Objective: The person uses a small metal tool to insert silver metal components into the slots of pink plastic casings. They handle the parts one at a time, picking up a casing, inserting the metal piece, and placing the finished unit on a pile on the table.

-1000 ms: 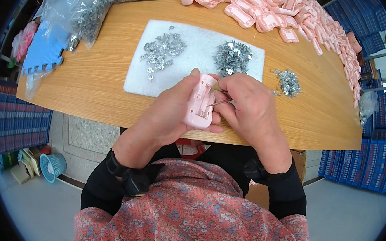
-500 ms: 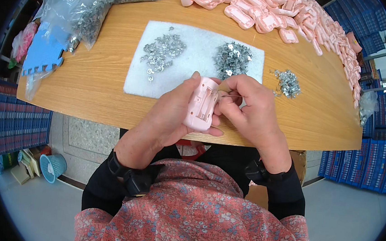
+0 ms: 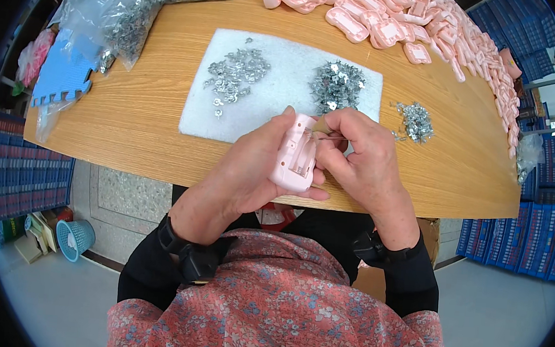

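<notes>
My left hand (image 3: pixel 247 160) is closed round a pale pink plastic housing (image 3: pixel 290 155), thumb along its upper left edge and fingertips showing past its lower right. An open battery compartment in the housing faces up, with a metal spring contact at its lower end. At the compartment's upper right, my right hand (image 3: pixel 369 156) pinches a thin metal tool (image 3: pixel 334 138). Its tip is hidden by the fingers. Something yellowish (image 3: pixel 321 125) wraps or lies against the right index fingertip. Behind the hands, a white foam mat (image 3: pixel 290 57) carries two heaps of small metal contacts (image 3: pixel 337 83).
A smaller heap of metal pieces (image 3: pixel 415 122) lies right of the mat. Many pink housings (image 3: pixel 393 32) are piled along the table's far right side. At the far left are plastic bags of metal parts (image 3: pixel 136 25) and a blue foam tile (image 3: pixel 64 72).
Both hands and the housing have shifted slightly right and nearer to me. The housing is tilted a little differently, so the spring contact shows more clearly. My grips look unchanged.
</notes>
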The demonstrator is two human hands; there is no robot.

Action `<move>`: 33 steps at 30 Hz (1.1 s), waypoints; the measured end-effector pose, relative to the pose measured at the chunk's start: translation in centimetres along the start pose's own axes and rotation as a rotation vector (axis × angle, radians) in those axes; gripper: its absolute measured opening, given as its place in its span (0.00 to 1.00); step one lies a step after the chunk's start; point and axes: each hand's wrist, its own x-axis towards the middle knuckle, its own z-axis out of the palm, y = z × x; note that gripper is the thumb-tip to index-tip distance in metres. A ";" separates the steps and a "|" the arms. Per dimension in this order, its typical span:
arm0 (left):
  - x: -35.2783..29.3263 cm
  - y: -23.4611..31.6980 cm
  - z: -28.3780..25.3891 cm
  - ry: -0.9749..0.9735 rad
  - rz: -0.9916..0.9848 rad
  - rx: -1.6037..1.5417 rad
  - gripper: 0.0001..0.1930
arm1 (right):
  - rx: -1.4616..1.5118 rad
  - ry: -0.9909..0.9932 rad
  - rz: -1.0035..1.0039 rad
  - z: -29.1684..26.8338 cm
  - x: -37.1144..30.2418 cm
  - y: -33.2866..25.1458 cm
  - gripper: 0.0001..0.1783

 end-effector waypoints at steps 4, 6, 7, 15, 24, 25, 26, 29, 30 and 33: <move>0.1 -0.4 0.1 0.050 0.031 0.067 0.26 | -0.161 -0.030 -0.037 0.0 0.0 -0.3 0.06; 0.3 -0.7 -0.2 0.069 0.054 0.116 0.26 | -0.215 -0.056 -0.036 -0.2 0.0 -0.7 0.06; 0.3 -0.7 -0.3 0.071 0.050 0.125 0.26 | -0.243 -0.068 -0.035 -0.3 0.0 -0.7 0.07; 0.4 -0.7 -0.4 0.020 0.003 0.153 0.29 | 0.010 -0.095 0.188 -0.4 0.0 -1.0 0.07; 0.4 -0.7 -0.5 -0.085 0.020 0.143 0.30 | 0.253 -0.087 0.420 -0.6 -0.5 -0.2 0.11; 0.5 -0.9 -0.6 -0.072 0.025 0.151 0.29 | 0.273 -0.144 0.453 -0.7 -0.5 -0.3 0.12; 0.5 -1.1 -0.6 -0.059 0.030 0.159 0.29 | 0.382 -0.119 0.467 -0.5 -0.8 0.1 0.13; 0.5 -1.1 -0.4 -0.058 0.064 0.172 0.28 | 0.557 -0.102 0.481 -0.2 -1.2 0.9 0.14; 0.4 -1.2 -0.4 -0.061 0.079 0.172 0.28 | 0.513 -0.139 0.476 -0.4 -1.1 0.6 0.14; 0.8 -1.5 -0.8 -0.110 0.090 0.222 0.27 | 0.461 -0.192 0.513 -0.4 -1.1 -0.1 0.14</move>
